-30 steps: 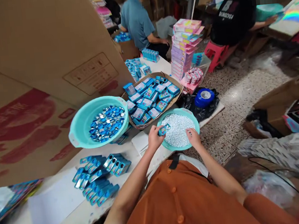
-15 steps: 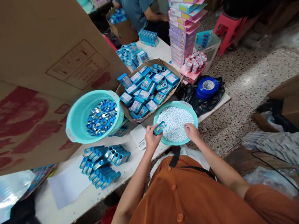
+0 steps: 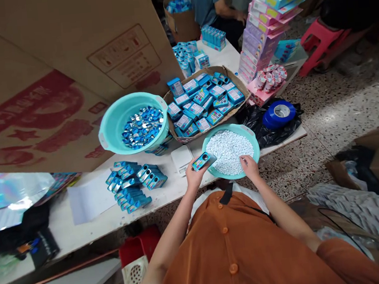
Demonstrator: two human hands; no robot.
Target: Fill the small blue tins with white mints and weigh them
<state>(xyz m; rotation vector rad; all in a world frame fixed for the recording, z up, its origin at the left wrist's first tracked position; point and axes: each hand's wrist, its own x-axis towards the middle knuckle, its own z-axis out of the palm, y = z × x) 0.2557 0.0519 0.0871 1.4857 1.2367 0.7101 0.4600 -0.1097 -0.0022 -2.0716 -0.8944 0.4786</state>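
Observation:
My left hand (image 3: 194,176) grips a small blue tin (image 3: 201,161) with a round dark opening at its top end, tilted over the left rim of a turquoise basin (image 3: 256,148). Small white pellets (image 3: 230,149) fill that basin. My right hand (image 3: 249,166) is at the basin's right side, its fingers curled together over the pellets; what they hold, if anything, is hidden. Just behind the basin, a cardboard tray (image 3: 245,93) bears many blue tins like the held one. Left of my left hand, more blue tins (image 3: 131,199) stand grouped on the white table (image 3: 94,233).
A second turquoise basin (image 3: 107,127) holds blue and silver caps (image 3: 144,126). A large carton (image 3: 53,83) rises at left. Blue tape (image 3: 279,113) lies on black plastic at right, near stacked pink boxes (image 3: 262,32). A person (image 3: 211,1) sits across the table.
The view has shifted, so the table things sit further right. The tin in my left hand has turned, and its dark opening now shows. My right hand stays at the basin's right side.

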